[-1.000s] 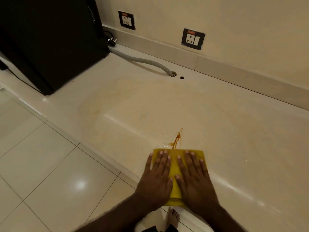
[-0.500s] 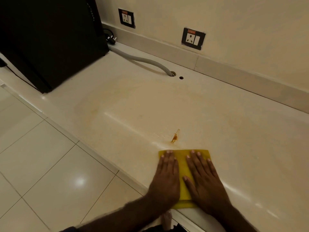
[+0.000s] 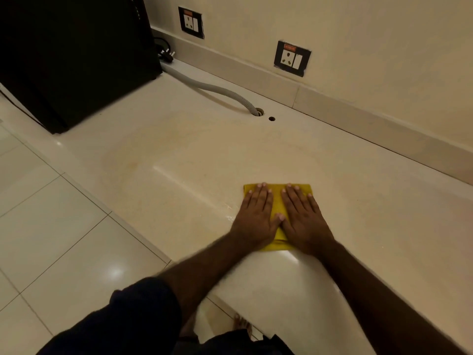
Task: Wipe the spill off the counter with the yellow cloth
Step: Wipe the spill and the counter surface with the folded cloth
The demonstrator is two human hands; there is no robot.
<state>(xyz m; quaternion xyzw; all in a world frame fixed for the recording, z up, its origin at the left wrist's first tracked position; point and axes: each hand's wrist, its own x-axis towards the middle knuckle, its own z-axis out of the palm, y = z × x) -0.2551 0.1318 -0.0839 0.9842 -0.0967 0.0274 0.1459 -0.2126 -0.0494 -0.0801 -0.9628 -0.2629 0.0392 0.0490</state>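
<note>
A folded yellow cloth (image 3: 277, 202) lies flat on the cream counter (image 3: 204, 155), a little in from its front edge. My left hand (image 3: 256, 216) and my right hand (image 3: 304, 219) press down on it side by side, palms flat, fingers stretched forward, thumbs touching. The hands cover most of the cloth; only its far edge, middle strip and near edge show. No orange spill is visible; the spot where it lay is under the cloth. A faint wet sheen (image 3: 229, 213) shows just left of my left hand.
A black appliance (image 3: 76, 55) stands at the counter's far left. A grey hose (image 3: 212, 88) runs from it into a hole, with a smaller hole (image 3: 271, 118) beside. Two wall sockets (image 3: 190, 23) (image 3: 291, 57) sit above the backsplash. Tiled floor (image 3: 64, 239) lies left.
Both hands have pushed the cloth forward across the counter, over the orange streak that showed ahead of it; the streak is now out of sight.
</note>
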